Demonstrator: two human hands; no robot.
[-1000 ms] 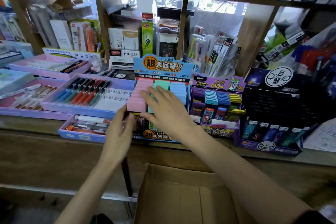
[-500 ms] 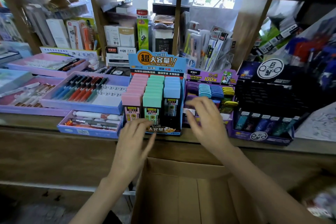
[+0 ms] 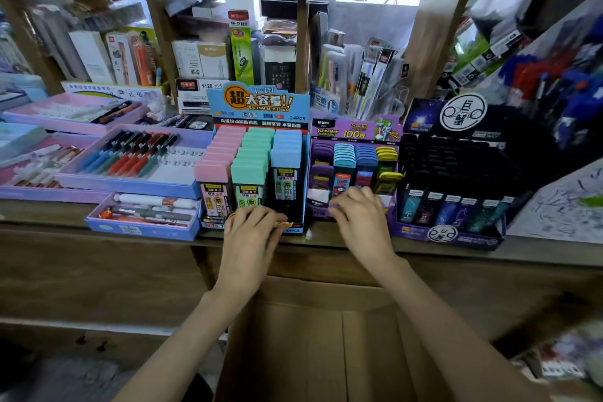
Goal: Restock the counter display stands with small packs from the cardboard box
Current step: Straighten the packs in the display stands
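Observation:
The blue display stand (image 3: 257, 108) on the counter holds rows of pink, green and blue lead packs (image 3: 251, 170). My left hand (image 3: 251, 238) rests against its front lip with loosely bent fingers and holds nothing. Just to the right, the purple display stand (image 3: 355, 132) carries small purple, blue and yellow packs (image 3: 344, 157). My right hand (image 3: 362, 222) curls its fingers over the front lip of this purple stand. The open cardboard box (image 3: 310, 336) sits below the counter between my forearms. No pack shows in the part of the box that I see.
A black display stand (image 3: 456, 173) with dark packs stands to the right. Purple pen trays (image 3: 130, 160) and a small tray (image 3: 143, 215) lie to the left. Crowded stationery shelves (image 3: 248, 52) rise behind, and the wooden counter edge (image 3: 98, 238) runs across.
Both hands came off the packs in the blue stand and dropped toward the counter's front. The right hand shifted right to the purple stand's front lip; the left settled at the blue stand's base.

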